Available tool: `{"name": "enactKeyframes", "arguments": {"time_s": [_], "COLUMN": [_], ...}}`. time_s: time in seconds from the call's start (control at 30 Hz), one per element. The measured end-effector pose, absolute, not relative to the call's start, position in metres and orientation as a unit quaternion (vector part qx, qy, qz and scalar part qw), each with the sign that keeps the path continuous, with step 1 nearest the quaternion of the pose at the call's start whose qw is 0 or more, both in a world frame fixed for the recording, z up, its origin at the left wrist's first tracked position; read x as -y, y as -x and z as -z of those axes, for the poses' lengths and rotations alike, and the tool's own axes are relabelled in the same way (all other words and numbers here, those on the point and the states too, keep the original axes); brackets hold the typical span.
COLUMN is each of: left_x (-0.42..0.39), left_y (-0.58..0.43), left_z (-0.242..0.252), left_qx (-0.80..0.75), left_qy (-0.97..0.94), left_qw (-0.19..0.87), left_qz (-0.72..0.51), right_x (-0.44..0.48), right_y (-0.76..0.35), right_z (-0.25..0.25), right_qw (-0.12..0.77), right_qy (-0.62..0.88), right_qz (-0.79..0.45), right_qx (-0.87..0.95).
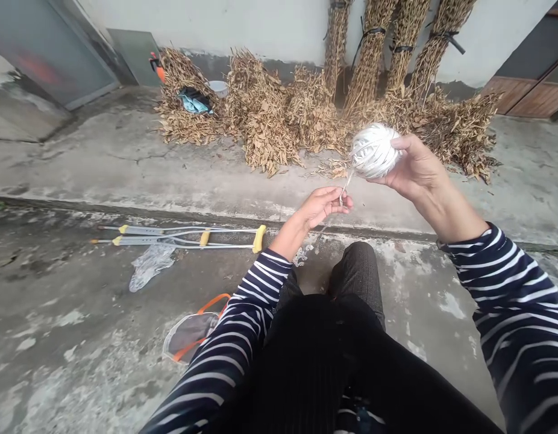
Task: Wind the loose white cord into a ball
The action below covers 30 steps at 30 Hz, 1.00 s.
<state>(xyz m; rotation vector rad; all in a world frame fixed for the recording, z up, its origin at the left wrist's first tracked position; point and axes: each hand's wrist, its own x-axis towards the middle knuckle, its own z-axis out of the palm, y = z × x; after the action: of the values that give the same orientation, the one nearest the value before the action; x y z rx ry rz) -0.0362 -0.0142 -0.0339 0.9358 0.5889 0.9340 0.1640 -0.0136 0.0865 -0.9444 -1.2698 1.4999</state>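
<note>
We cup the white twine ball (373, 150) in our right hand (412, 166) at one o'clock, so our left hand (322, 206), fingers pinched on the strand (346, 182), draws it taut.

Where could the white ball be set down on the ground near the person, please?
Bare concrete lies right of the knees, below the curb line. Left is crowded: crutches, plastic sheet, orange-handled bag.
</note>
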Motion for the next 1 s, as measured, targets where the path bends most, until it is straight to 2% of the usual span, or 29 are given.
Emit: {"name": "enactKeyframes", "arguments": {"time_s": [0.13, 0.33, 0.57, 0.7, 0.87, 1.0], "left_x": [0.025, 0.042, 0.039, 0.039, 0.052, 0.064], "left_y": [0.040, 0.033, 0.033, 0.041, 0.051, 0.059], "left_z": [0.035, 0.047, 0.054, 0.065, 0.071, 0.059], "left_qx": [-0.224, -0.219, -0.300, -0.255, -0.222, -0.193], "left_qy": [-0.410, -0.428, -0.396, -0.429, -0.438, -0.425], "left_qw": [0.805, 0.787, 0.741, 0.775, 0.814, 0.826], "left_qz": [-0.365, -0.387, -0.452, -0.388, -0.310, -0.315], "right_x": [0.011, 0.008, 0.023, 0.027, 0.016, 0.005], "right_y": [-0.165, -0.162, -0.147, -0.140, -0.144, -0.154], "right_z": [-0.086, -0.076, -0.081, -0.083, -0.079, -0.064], "right_qw": [0.483, 0.528, 0.576, 0.570, 0.626, 0.555], "right_qy": [0.371, 0.385, 0.402, 0.411, 0.417, 0.415], "right_qz": [-0.597, -0.559, -0.531, -0.508, -0.314, -0.202], "right_qx": [0.523, 0.510, 0.475, 0.498, 0.580, 0.692]}}
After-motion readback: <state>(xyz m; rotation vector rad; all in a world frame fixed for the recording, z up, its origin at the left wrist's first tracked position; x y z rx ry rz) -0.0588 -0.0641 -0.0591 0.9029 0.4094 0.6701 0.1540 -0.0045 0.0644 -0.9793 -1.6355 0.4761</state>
